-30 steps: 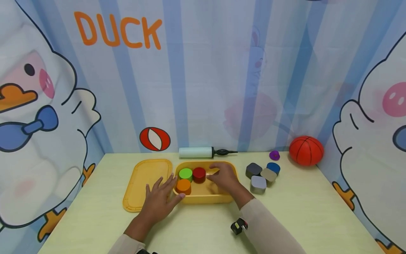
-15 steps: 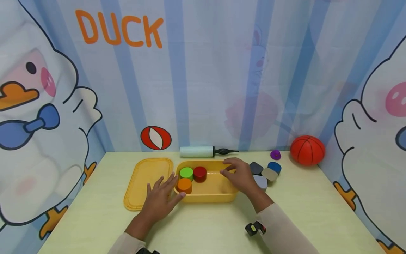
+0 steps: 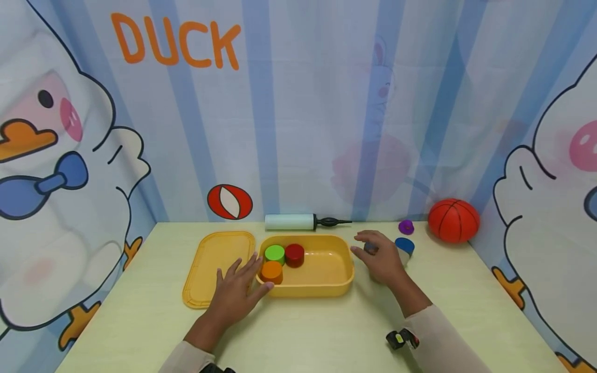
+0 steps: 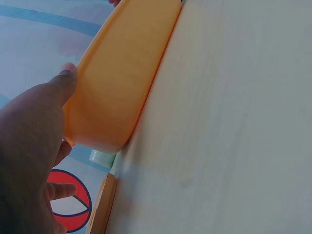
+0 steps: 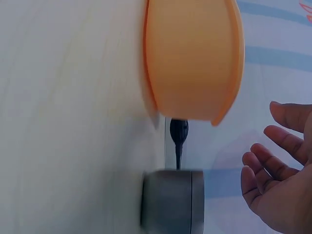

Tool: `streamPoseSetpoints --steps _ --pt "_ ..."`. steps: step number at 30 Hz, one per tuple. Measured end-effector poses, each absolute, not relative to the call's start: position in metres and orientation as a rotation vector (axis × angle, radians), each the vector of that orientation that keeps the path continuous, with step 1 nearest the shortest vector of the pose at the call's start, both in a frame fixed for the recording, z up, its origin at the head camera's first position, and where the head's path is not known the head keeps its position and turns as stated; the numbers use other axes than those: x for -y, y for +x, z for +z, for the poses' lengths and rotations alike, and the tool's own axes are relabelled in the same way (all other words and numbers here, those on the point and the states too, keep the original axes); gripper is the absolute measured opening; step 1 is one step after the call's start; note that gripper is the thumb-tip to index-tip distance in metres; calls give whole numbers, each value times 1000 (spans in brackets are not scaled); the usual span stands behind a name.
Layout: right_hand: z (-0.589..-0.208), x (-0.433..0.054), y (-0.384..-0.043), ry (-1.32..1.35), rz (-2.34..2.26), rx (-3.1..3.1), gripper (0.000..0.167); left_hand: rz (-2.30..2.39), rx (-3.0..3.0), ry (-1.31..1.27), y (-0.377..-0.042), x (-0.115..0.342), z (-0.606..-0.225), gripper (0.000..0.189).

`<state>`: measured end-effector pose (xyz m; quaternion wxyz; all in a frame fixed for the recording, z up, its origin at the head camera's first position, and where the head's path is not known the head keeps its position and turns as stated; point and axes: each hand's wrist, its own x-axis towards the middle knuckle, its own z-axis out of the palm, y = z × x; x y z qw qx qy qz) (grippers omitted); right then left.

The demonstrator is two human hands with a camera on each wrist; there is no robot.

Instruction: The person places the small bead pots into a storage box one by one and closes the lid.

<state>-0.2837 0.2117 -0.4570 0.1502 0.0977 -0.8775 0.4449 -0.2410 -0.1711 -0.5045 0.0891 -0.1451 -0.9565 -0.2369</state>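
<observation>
Touching the yellow box: the left hand, at its left end, fingers spread, thumb against the rim.
Right hand: just right of the yellow box, above the blocks there, thumb and fingers well parted, nothing visibly held.
Grey block: on the bench, right of the yellow box; probably light, stiff and a little slippery, best taken by opposite side walls.
Blue block: farther right of the yellow box, past that hand.
Green block, red block, orange block: inside the yellow box, grouped toward its left end.
Edges: the yellow box's raised rim could have caught low knuckles; the pump lay behind it.
Open room: over the yellow box's right half and along the bench in front.
</observation>
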Motion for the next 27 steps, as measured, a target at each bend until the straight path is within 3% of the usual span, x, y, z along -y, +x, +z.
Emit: streamPoseSetpoints --steps 17,27 --pt "-474 -267 -284 110 1374 2423 34 -700 2855 -437 -242 171 -504 77" --pt "-493 -281 -290 19 1300 2288 25 -703 2853 -437 -241 171 -503 76"
